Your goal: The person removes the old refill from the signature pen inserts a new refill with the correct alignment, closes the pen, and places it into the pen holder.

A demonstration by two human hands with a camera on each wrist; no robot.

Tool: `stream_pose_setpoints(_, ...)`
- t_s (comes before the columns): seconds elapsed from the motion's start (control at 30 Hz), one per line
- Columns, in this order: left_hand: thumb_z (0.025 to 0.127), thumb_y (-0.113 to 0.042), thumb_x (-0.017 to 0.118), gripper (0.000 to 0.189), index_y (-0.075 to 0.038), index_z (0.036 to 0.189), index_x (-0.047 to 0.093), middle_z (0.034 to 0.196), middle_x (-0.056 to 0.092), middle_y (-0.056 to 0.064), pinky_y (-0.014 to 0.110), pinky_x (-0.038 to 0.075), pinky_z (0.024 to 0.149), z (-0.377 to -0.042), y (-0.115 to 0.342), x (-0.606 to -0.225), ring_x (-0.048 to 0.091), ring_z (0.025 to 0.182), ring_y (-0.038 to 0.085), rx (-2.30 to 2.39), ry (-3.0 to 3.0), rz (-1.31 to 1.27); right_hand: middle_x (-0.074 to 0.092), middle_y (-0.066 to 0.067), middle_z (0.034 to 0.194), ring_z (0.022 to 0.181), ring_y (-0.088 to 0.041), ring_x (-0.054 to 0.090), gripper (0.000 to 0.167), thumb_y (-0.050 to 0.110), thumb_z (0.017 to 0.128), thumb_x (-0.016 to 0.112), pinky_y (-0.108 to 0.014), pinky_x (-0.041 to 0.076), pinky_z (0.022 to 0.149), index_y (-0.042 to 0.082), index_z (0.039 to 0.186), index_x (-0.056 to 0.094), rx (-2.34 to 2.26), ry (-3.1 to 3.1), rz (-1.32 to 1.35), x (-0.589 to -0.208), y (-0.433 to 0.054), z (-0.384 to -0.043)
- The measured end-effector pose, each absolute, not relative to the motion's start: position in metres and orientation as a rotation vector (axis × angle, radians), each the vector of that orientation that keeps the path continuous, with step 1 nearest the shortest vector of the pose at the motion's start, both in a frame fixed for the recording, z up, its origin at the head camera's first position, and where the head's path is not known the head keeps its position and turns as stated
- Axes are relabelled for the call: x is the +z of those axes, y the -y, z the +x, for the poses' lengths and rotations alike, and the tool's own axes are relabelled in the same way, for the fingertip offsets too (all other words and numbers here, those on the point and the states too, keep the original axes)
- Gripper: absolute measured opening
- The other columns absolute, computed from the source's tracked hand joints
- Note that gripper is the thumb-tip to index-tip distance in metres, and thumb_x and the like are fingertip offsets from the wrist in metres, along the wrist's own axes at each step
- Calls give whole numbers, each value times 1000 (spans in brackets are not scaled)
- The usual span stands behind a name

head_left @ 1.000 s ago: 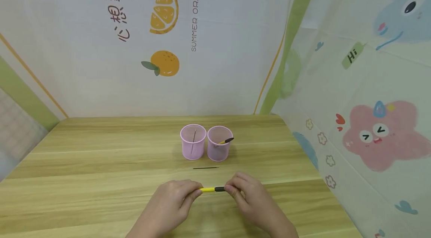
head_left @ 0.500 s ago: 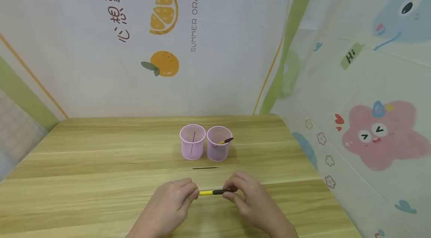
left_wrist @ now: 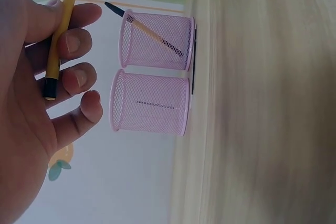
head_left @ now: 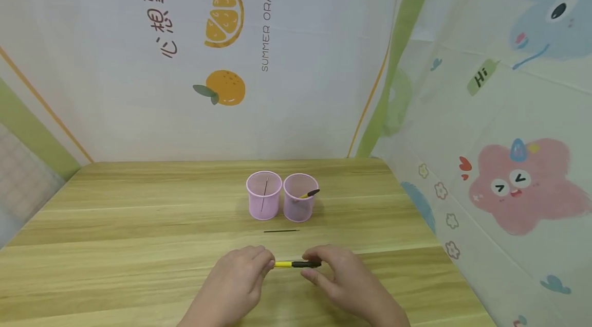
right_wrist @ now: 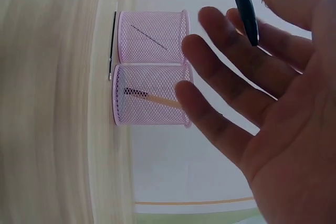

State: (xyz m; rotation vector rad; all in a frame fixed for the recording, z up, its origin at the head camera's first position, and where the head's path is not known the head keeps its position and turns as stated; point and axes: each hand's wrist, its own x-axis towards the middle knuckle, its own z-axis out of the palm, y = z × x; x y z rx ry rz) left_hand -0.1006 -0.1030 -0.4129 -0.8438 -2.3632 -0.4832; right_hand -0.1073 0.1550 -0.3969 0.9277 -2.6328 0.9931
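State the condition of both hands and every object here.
Held pen, roughly level
Left hand, pinching the pen's yellow barrel
Right hand, parted around its black end, not gripping
Left cup, upright, open-topped
Right cup, upright, open-topped
Thin rod, leaning inside the left cup
Second pen, leaning inside the right cup
Loose rod, lying flat on the table

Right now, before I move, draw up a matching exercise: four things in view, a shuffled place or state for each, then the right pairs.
Things
1. Left cup
2. Right cup
3. Nearer pen
4. Loose rod

Places and states
A. Held by the left grip
B. Holding the farther pen, its black end past the rim
C. Lying on the tabletop, in front of both cups
D. Holding a slim dark rod

Right pairs: 1-D, 2-B, 3-A, 4-C.
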Motion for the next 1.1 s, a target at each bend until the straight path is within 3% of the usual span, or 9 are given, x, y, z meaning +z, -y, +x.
stream_pose_setpoints(0.2, 93, -14, 77, 13, -20, 90, 66, 80, 61, -16, 21, 49, 65, -102, 102, -415, 53, 72, 0, -465, 2324, -861, 78, 8, 115, 108, -9, 72, 29, 30, 113, 51, -36, 61, 94, 15, 116, 76, 916, 2687, 886, -396, -154, -107)
stream_pose_setpoints(0.3, 93, -15, 77, 13, -21, 90, 66, 80, 61, -17, 21, 48, 64, -102, 101, -414, 53, 72, 0, -464, 2323, -856, 76, 11, 103, 97, -4, 69, 31, 30, 114, 49, -32, 61, 86, 16, 112, 76, 920, 2697, 884, -396, -153, -108)
stream_pose_setpoints(0.5, 94, -16, 77, 12, -22, 91, 67, 81, 62, -17, 21, 48, 64, -100, 99, -413, 53, 72, 0, -465, 2326, -855, 64, 11, 81, 77, 2, 51, 31, 33, 112, 53, -22, 49, 70, 15, 99, 75, 989, 2724, 909, -394, -153, -110)
stream_pose_setpoints(0.6, 98, -27, 76, 9, -23, 97, 69, 85, 66, -18, 23, 50, 67, -99, 98, -413, 58, 76, 0, -465, 2363, -841, 62, 10, 79, 74, 2, 49, 29, 29, 111, 57, -20, 47, 68, 12, 97, 76, 996, 2727, 921, -394, -154, -111)
stream_pose_setpoints(0.77, 96, -43, 77, 25, -24, 109, 67, 86, 69, -18, 25, 51, 68, -98, 97, -412, 61, 77, -1, -447, 2424, -813, 64, 8, 80, 74, 3, 48, 26, 27, 109, 60, -19, 47, 67, 13, 95, 76, 1001, 2736, 925, -393, -155, -111)
stream_pose_setpoints(0.93, 90, -38, 83, 29, -25, 108, 64, 75, 56, -21, 19, 41, 61, -100, 100, -413, 47, 66, -3, -424, 2386, -839, 72, 6, 88, 77, 4, 51, 24, 29, 107, 63, -19, 49, 68, 13, 95, 77, 1019, 2734, 936, -392, -155, -109)
stream_pose_setpoints(1.1, 90, -39, 82, 27, -29, 97, 58, 71, 44, -23, 16, 35, 61, -99, 104, -415, 37, 65, -5, -445, 2386, -847, 72, 13, 92, 80, 6, 55, 15, 26, 105, 68, -19, 51, 71, 18, 94, 76, 1007, 2681, 972, -392, -154, -109)
